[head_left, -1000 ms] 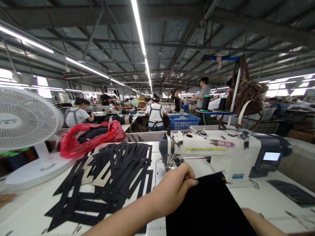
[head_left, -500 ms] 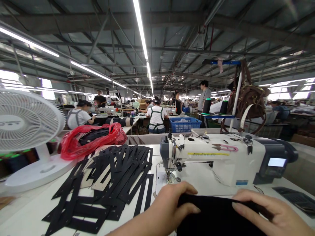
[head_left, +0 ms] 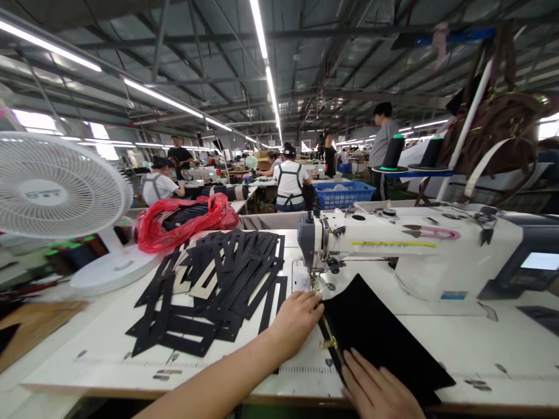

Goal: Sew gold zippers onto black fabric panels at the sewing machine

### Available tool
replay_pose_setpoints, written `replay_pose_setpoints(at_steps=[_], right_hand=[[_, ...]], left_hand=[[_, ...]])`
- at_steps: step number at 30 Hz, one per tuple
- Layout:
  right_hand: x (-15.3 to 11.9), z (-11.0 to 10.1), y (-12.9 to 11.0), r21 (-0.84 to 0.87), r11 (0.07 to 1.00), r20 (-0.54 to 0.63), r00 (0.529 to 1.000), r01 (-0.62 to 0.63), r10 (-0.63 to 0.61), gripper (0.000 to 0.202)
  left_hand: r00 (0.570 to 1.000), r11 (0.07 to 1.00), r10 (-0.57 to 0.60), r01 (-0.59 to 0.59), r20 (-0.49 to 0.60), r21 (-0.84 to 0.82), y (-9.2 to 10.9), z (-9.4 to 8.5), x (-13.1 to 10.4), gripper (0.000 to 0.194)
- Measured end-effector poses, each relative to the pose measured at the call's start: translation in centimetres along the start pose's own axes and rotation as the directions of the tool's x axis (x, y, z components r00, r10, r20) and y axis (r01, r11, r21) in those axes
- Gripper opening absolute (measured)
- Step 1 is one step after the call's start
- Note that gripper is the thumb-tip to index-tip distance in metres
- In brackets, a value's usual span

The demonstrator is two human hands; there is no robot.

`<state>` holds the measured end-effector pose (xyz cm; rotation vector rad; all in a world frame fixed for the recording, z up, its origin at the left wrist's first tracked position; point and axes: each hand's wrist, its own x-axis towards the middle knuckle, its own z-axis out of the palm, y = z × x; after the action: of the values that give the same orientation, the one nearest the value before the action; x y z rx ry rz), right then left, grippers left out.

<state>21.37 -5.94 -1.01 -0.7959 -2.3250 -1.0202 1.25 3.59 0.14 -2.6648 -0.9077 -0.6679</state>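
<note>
A black fabric piece (head_left: 379, 331) lies on the sewing table, its far left corner beside the needle area of a white sewing machine (head_left: 419, 250). Along its left edge runs a zipper with a gold-coloured pull (head_left: 331, 342). My left hand (head_left: 299, 321) has its fingers closed on that far left corner, close to the presser foot (head_left: 315, 282). Lower down, my right hand (head_left: 378, 387) rests with fingers stretched out flat on the near left part of the fabric, beside the zipper. Whether the corner is under the presser foot is hidden by my left fingers.
Black frame-shaped pieces (head_left: 218, 279) are heaped left of the machine. Behind them sits a red plastic bag (head_left: 187, 218), and a white fan (head_left: 56, 186) stands at far left. Pink-handled snips (head_left: 432, 231) lie on the machine arm. Several people work farther back.
The black piece has gone from being held up between both hands to lying on the table. My left hand has moved toward the needle; my right hand has moved left and flattened out.
</note>
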Motion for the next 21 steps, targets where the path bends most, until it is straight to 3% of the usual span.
replay_pose_setpoints(at_steps=[2,5,9,14,17,21], right_hand=[[0.2,1.0,-0.7,0.094,0.991,0.059,0.994,-0.095,0.090,0.038],[0.1,1.5,0.5,0.268,0.931,0.162,0.964,-0.247,0.209,0.034],[0.4,2.9,2.9,0.420,0.738,0.298,0.848,-0.528,0.438,0.028],[2.8,5.0,3.4,0.491,0.594,0.553,0.755,-0.637,0.353,0.016],[3.9,5.6,3.0,0.519,0.577,0.583,0.755,-0.631,0.300,0.004],[4.2,5.0,2.8,0.575,0.523,0.592,0.761,-0.629,0.264,0.008]], left_hand=[[0.996,0.996,-0.082,0.083,0.026,-0.026,0.5,0.6,-1.1,0.023],[0.974,0.975,-0.167,0.186,0.151,-0.122,1.5,0.0,-1.8,0.040],[0.938,0.939,-0.200,0.266,0.285,-0.216,2.2,-0.8,-1.3,0.090],[0.917,0.911,-0.185,0.294,0.353,-0.288,1.5,0.0,-0.3,0.097],[0.916,0.909,-0.156,0.280,0.371,-0.309,1.1,0.1,0.1,0.099],[0.911,0.910,-0.138,0.271,0.388,-0.313,1.0,-0.3,0.6,0.101]])
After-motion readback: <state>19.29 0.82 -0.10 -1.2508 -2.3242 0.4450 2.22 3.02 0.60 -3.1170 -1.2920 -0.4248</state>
